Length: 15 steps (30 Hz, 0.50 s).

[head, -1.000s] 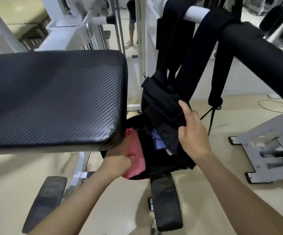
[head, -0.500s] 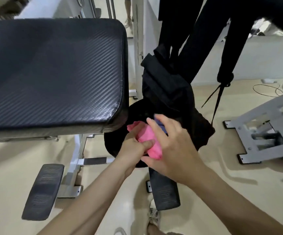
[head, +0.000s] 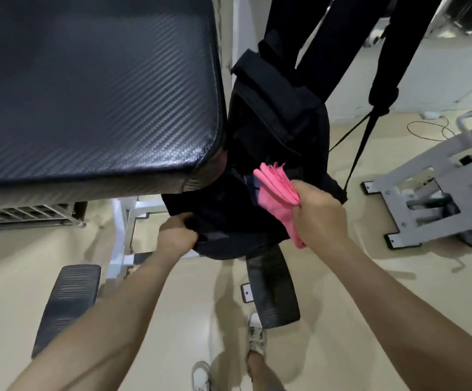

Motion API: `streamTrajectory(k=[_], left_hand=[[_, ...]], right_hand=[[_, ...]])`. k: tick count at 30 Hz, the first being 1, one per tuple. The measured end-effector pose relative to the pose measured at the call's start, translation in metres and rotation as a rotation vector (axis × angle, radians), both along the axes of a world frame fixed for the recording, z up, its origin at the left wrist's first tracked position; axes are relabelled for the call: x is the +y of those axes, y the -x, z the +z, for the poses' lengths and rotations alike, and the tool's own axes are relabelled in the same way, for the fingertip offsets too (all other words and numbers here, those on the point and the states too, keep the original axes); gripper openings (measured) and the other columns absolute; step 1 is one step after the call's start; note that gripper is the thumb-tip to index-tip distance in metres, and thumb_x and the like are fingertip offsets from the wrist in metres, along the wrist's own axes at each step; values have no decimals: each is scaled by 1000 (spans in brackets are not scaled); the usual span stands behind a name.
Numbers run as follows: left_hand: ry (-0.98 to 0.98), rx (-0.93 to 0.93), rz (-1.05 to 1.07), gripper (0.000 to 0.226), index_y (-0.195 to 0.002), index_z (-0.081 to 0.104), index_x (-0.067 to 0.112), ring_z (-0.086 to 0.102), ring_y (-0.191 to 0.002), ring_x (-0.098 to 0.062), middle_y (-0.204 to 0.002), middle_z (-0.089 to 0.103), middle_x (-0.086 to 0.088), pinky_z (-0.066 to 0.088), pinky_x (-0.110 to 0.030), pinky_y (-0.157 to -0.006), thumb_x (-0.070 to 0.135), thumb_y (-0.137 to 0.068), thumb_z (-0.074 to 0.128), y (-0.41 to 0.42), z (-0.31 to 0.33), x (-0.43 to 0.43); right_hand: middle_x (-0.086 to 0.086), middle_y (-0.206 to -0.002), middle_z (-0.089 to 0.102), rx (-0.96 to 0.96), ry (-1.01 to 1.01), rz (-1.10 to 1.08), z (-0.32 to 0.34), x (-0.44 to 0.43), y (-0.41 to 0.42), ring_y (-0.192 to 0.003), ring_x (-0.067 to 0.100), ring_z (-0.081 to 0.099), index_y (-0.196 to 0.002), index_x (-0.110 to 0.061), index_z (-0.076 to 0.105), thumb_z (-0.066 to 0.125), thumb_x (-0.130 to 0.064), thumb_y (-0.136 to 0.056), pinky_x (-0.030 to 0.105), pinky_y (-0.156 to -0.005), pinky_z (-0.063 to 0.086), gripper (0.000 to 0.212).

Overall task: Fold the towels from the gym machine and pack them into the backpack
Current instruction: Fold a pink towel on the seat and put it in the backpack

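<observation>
The folded pink towel (head: 275, 187) is in your right grip (head: 318, 210), which is clenched round its middle. The stacked folds fan out up and to the left of your fist, and the other end hangs below it. The towel sits right at the mouth of the black backpack (head: 274, 114), against the dark fabric, and most of it is outside the opening. Whether its tip touches the lining cannot be told. Just left of the towel's upper end, a bit of blue cloth (head: 250, 180) shows inside the bag. Your left grip (head: 177, 235) is curled round the near, lower-left edge of the backpack, grasping the fabric there. The backpack hangs from its broad black straps (head: 328, 38), which run up out of view, and a thin webbing strap (head: 361, 148) dangles down its right side. Its dark surface shows no lettering clear enough to read. The bag hangs just beside the right corner of a big black pad (head: 88, 88) with a carbon-weave texture, which fills the upper left. Two ribbed black foot plates (head: 66, 303) (head: 271, 289) on a white frame lie under the pad and the bag. Your shoes (head: 256, 334) stand on the beige floor (head: 370, 277) at the bottom edge. A grey machine base (head: 426, 198) sits well off to the right, with a thin cable (head: 426, 128) looped on the floor behind it.
</observation>
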<state>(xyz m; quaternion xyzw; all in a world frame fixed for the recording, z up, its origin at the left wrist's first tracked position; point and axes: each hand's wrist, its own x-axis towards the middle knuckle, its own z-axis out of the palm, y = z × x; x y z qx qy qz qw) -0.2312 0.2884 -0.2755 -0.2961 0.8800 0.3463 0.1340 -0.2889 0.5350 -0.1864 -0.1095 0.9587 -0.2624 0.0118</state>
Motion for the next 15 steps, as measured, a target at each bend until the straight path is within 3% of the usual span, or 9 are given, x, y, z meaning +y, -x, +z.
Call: streamTrajectory(k=[2,3,5,7,9,12,15], left_hand=[[-9,-19,-232,45,-120,65,25,64,-105,-22,-112,71,-1,48,-25,-83,30,-75,71,-22,10,28],[0,-63,-398,44,-114,67,25,64,-101,-20,-106,72,0,48,-25,-79,42,-74,72,-34,17,43],[110,-145,-757,45,-97,69,20,64,-89,-21,-92,72,0,49,-29,-72,55,-70,72,-54,31,68],[283,-127,-958,38,-90,65,13,63,-86,-30,-88,70,-9,49,-34,-67,47,-73,69,-65,39,84],[428,1,-1007,23,-88,62,13,61,-89,-34,-89,66,-13,42,-33,-65,34,-78,64,-65,59,94],[477,402,-1007,10,-74,63,21,53,-83,-28,-81,55,-4,30,-31,-63,26,-66,66,-67,94,88],[219,510,-946,17,-63,54,25,48,-81,-22,-88,45,-1,39,-29,-65,25,-68,70,-81,123,72]], right_hand=[[-3,-83,63,64,-95,12,-16,13,-5,-76,22,60,-106,-25,63,54,-33,-87,29,-59,39,22],[-1,-86,65,52,-147,20,-25,19,-7,-80,26,63,-108,-24,62,57,-25,-88,31,-59,43,21],[0,-88,65,25,-181,6,-30,27,-12,-81,27,62,-108,-24,61,56,-37,-91,34,-60,46,22],[-1,-89,64,13,-222,9,-25,31,-17,-82,26,62,-105,-25,60,50,-50,-90,33,-61,45,30],[3,-99,66,-77,-340,88,-20,35,-18,-92,29,63,-111,-24,59,46,-38,-85,34,-68,46,32],[3,-102,68,-185,-412,255,-16,30,-14,-97,30,62,-109,-27,58,52,-19,-80,35,-72,49,31],[-1,-94,68,-113,-389,361,-17,19,-17,-90,29,64,-98,-26,57,49,-12,-77,38,-69,52,27]])
